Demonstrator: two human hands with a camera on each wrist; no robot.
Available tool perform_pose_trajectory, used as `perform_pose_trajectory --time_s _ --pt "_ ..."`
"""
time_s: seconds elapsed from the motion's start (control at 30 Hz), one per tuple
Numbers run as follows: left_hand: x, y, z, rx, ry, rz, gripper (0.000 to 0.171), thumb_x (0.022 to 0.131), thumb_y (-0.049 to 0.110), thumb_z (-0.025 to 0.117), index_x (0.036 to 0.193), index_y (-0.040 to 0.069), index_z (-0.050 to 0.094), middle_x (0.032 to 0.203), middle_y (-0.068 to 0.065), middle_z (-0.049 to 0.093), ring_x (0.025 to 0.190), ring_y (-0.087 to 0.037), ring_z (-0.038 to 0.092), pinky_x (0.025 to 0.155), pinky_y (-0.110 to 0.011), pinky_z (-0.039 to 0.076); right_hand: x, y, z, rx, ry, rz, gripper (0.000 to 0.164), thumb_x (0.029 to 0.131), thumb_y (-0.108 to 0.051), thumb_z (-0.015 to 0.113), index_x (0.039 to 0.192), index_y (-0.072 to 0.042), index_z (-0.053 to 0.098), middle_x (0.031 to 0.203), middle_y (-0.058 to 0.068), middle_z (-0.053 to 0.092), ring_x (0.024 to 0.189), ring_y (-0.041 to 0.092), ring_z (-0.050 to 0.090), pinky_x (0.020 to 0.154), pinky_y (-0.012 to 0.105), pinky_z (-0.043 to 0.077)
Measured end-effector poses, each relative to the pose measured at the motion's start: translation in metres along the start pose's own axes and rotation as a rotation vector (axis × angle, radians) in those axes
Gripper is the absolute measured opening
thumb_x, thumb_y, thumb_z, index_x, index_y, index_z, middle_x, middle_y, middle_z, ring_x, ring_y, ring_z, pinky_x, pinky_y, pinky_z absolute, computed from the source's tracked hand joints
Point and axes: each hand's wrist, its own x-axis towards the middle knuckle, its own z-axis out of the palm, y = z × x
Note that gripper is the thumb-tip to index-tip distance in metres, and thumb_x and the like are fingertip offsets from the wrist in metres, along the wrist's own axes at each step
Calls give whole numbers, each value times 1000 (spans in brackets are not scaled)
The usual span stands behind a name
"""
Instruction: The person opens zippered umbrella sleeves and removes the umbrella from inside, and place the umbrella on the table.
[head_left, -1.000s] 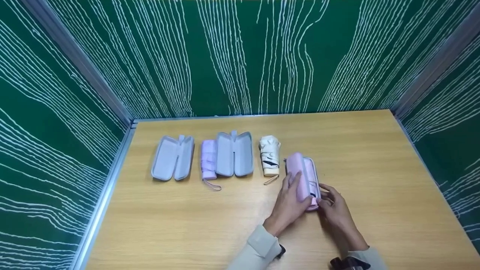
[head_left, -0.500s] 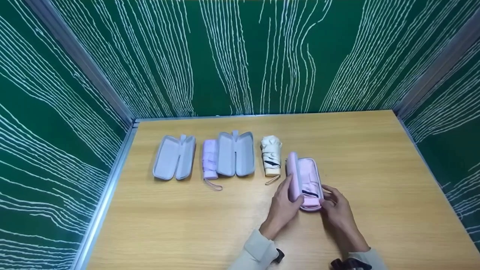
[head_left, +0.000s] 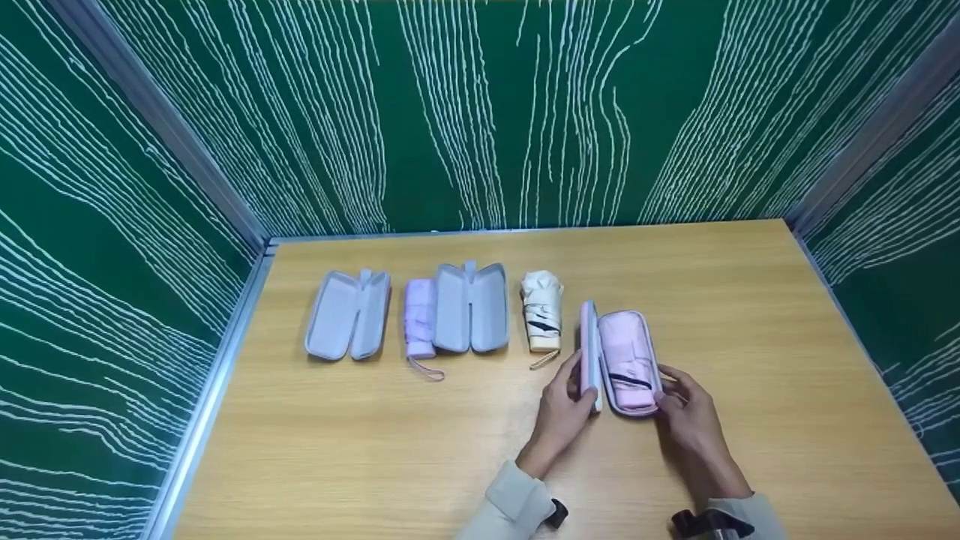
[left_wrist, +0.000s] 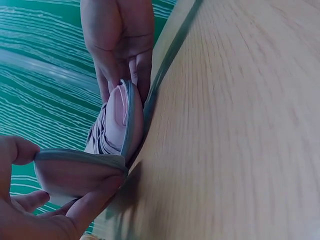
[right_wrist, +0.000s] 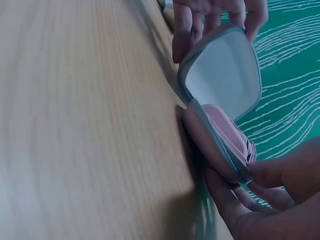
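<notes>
A pink zip case stands opened on the table, its lid point(head_left: 590, 352) upright on the left. In its base half lies a folded pink umbrella point(head_left: 628, 349) with a dark band near the handle end. My left hand point(head_left: 561, 411) grips the lid between thumb and fingers; in the left wrist view the fingers curl round the lid point(left_wrist: 75, 175). My right hand point(head_left: 691, 416) pinches the right edge of the base near its front end. The right wrist view shows that thumb at the zip rim and fingers under the base point(right_wrist: 207, 142).
Left of the pink case lies a cream folded umbrella point(head_left: 541, 311) with a wrist loop. Further left are an opened grey-lined case point(head_left: 450, 307), a purple folded umbrella point(head_left: 418, 315) against it, and another opened grey-lined case point(head_left: 334, 319). Green panels point(head_left: 435, 112) surround the table point(head_left: 360, 442).
The pink case's lid has swung up to the left with my left hand, uncovering the pink umbrella. My right hand and the base have shifted slightly right.
</notes>
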Motion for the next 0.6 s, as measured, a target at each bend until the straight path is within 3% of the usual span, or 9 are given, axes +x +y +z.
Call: perform_pose_trajectory --time_s 0.13,0.6 --pt "1 -3 1 -48 4 -21 61 92 -2 65 151 1 54 128 -15 70 98 -11 70 86 -24 59 3 1 -5 -9 -3 -8 49 104 11 49 152 11 43 142 42 54 94 -17 57 88 8 51" --pt "4 -7 6 -154 18 -98 59 95 -5 61 153 -1 50 133 -21 66 104 -23 72 87 -27 60 13 2 -15 -42 40 -20 48 105 9 47 152 11 45 144 41 54 94 -19 54 86 6 49"
